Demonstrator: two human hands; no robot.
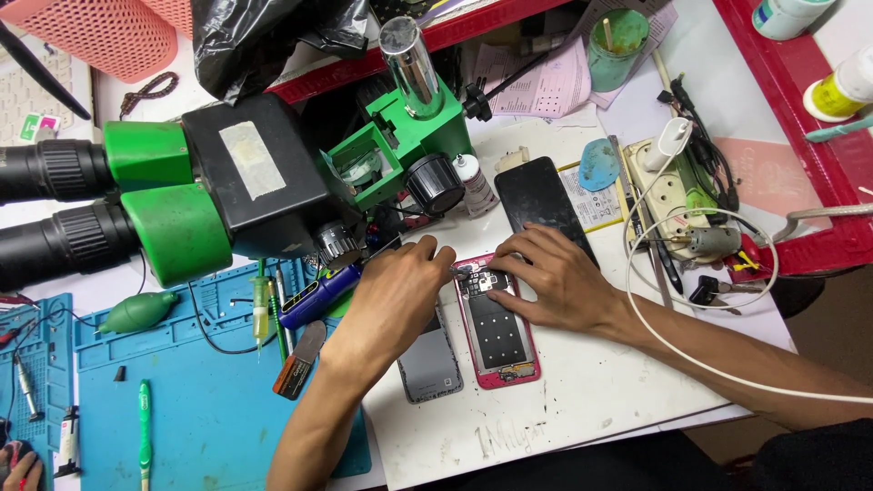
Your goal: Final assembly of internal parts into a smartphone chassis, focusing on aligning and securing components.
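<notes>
An opened pink phone lies back-up on a white board, its inner parts bare. My left hand is closed around a blue-handled tool, with the tip end at the phone's top left corner. My right hand rests on the phone's top edge, fingers pressing it down. A grey back cover lies just left of the phone, partly under my left wrist. A black screen panel lies beyond my right hand.
A green and black stereo microscope overhangs the left. Below it a blue work mat carries a green brush and small tools. A power strip, white cable and green cup crowd the right.
</notes>
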